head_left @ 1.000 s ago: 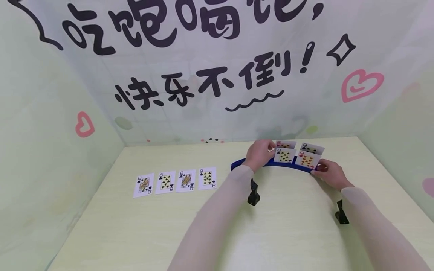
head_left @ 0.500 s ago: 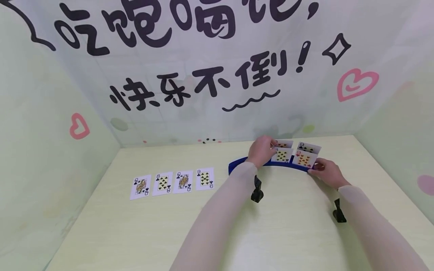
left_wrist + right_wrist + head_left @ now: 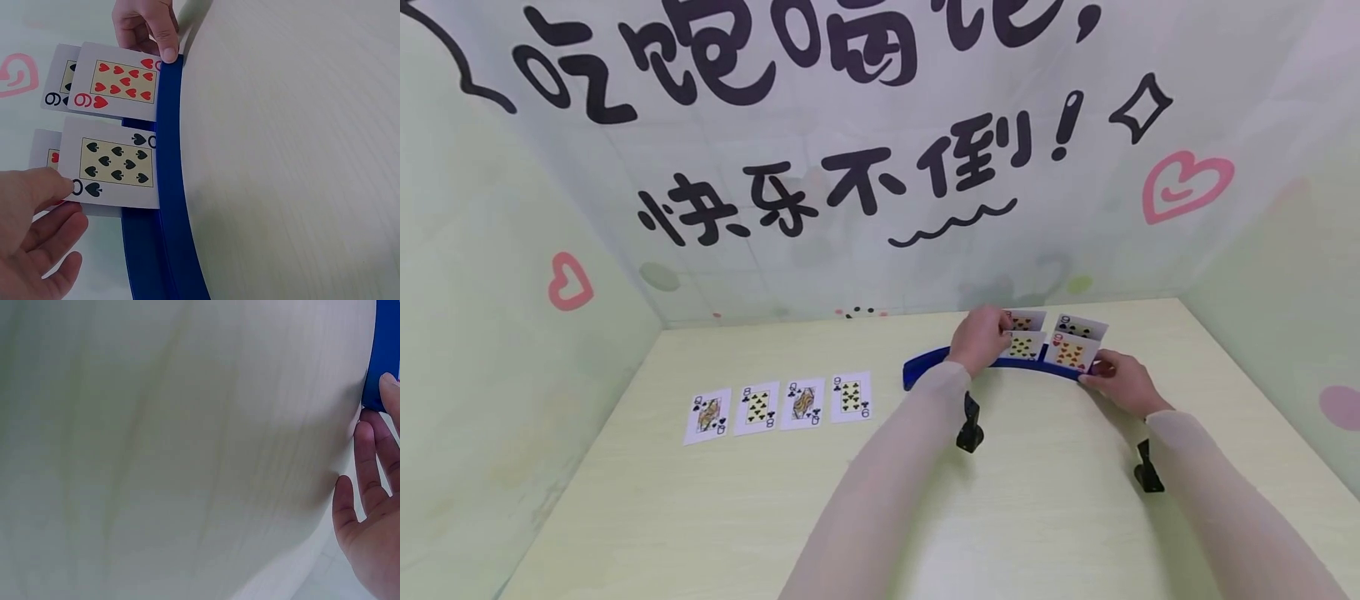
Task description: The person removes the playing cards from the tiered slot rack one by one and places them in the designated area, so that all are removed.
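Observation:
My left hand (image 3: 979,340) pinches the upper left corner of an eight of spades (image 3: 117,164), thumb in front and fingers behind. This card stands in the front row of a curved blue card holder (image 3: 921,367). Behind it a red eight (image 3: 1027,321) is partly covered. To its right stands a nine of hearts (image 3: 125,81), with a black nine (image 3: 1082,327) behind. At the holder's right end, my right hand (image 3: 1122,383) grips the blue edge; in the right wrist view its thumb (image 3: 392,394) lies on the end.
Left of the holder, several face-up cards lie in a row on the pale table, among them a nine of clubs (image 3: 851,397) and an eight of clubs (image 3: 757,407). A printed cloth wall (image 3: 790,275) stands behind the table, with side walls left and right.
My left hand has shifted over the eight of spades' corner, and the card sits slightly lower in the holder. My right hand keeps its grip. The head view has swung slightly right.

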Available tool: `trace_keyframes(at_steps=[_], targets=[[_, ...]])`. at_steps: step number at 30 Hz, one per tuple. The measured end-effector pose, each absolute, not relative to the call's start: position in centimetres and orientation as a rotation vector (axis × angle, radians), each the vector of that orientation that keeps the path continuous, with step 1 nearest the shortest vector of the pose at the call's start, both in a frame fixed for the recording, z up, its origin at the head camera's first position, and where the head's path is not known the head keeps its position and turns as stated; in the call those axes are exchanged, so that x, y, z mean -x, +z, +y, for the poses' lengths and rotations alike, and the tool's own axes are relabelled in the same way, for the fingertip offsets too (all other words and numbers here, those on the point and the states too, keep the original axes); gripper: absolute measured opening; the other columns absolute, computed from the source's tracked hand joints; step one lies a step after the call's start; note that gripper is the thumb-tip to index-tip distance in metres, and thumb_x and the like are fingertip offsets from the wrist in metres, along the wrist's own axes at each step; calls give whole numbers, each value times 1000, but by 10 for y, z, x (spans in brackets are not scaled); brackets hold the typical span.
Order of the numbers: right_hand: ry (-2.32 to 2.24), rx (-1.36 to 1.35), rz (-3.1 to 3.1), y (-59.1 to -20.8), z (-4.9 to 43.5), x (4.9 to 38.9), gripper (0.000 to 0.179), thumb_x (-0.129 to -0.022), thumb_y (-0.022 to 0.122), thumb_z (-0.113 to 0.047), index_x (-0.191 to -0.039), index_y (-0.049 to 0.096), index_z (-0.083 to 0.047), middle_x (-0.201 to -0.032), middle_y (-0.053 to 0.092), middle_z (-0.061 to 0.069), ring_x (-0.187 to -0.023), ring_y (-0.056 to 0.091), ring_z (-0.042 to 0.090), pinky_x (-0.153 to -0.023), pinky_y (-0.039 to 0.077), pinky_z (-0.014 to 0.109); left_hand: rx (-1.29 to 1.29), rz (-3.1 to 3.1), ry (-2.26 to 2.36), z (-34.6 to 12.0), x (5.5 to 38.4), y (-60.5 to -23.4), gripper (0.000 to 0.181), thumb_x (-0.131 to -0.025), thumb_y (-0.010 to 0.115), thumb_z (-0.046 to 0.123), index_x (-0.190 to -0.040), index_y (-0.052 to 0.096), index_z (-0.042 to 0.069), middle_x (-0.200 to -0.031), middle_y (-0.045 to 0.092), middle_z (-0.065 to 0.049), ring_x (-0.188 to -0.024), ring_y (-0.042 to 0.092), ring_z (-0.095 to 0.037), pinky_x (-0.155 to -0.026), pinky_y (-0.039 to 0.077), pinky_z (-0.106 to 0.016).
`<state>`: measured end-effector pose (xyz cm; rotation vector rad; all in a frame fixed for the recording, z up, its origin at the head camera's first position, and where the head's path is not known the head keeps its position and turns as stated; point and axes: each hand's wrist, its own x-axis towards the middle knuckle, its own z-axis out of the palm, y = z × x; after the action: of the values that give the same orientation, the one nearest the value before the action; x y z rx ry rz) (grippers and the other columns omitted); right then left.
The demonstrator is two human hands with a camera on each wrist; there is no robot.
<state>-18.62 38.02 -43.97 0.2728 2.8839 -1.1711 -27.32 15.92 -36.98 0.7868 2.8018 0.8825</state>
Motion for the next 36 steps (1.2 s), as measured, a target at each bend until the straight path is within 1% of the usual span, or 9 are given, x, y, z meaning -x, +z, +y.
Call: trace_keyframes(at_steps=[6,8,10,13,17,19,24,31,36], targets=[[-1182,-259,2876,-439,379,186,51,-89,60,-16,-125,40,14,-107,53,28,-94,48,36,-87,39,51,-843,2822,854,158,272,-376,14,-90,58,15,-96,71,13,-94,64,5,-73,52,-5,-67,43,-18],[-1181,-258,2877,-439,379,186,50,-89,60,-15,-125,40,14,-107,53,28,-94,48,36,-87,39,51,-866,2835,853,157,272,-378,15,-91,57,15,-97,71,14,-94,64,6,-74,53,-4,-68,43,-18],[-1178,-251,2882,-440,379,187,50,-89,60,-15,-125,40,14,-107,53,28,-94,48,36,-87,40,51,-888,2844,864,156,271,-379,16,-91,57,14,-99,71,14,-96,65,6,-77,55,-4,-70,43,-18],[-1172,-241,2889,-440,378,187,50,-89,60,-15,-125,40,14,-107,53,28,-94,49,36,-87,40,51,-900,2861,884,155,271,-379,18,-91,57,14,-103,70,15,-101,65,6,-86,58,-5,-73,44,-18],[-1168,-234,2894,-440,378,188,50,-89,60,-15,-125,40,14,-107,53,28,-94,48,36,-87,40,51,-896,2874,910,152,271,-380,20,-91,57,15,-107,70,17,-106,65,7,-95,59,-6,-77,45,-18],[-1166,-236,2897,-440,378,188,50,-89,60,-14,-125,40,14,-106,53,28,-93,48,36,-87,40,51,-892,2879,928,150,272,-380,21,-92,56,15,-107,70,18,-106,65,7,-93,59,-5,-74,44,-17],[-1151,-236,2907,-440,377,188,50,-89,60,-14,-125,40,14,-106,53,28,-94,49,37,-87,39,52,-909,2893,975,141,274,-379,22,-93,54,13,-107,70,16,-105,66,4,-76,58,-4,-65,42,-16],[-1137,-241,2911,-443,381,188,52,-89,61,-17,-126,40,13,-107,53,28,-95,50,37,-87,39,52,-897,2882,1011,124,280,-373,24,-93,51,10,-108,69,13,-103,67,2,-58,48,-6,-57,37,-17],[-1129,-249,2908,-442,382,188,53,-89,61,-18,-126,40,13,-107,53,28,-95,49,37,-87,40,52,-879,2879,1001,105,286,-367,25,-91,51,9,-108,69,12,-100,67,0,-57,47,-8,-54,37,-19]])
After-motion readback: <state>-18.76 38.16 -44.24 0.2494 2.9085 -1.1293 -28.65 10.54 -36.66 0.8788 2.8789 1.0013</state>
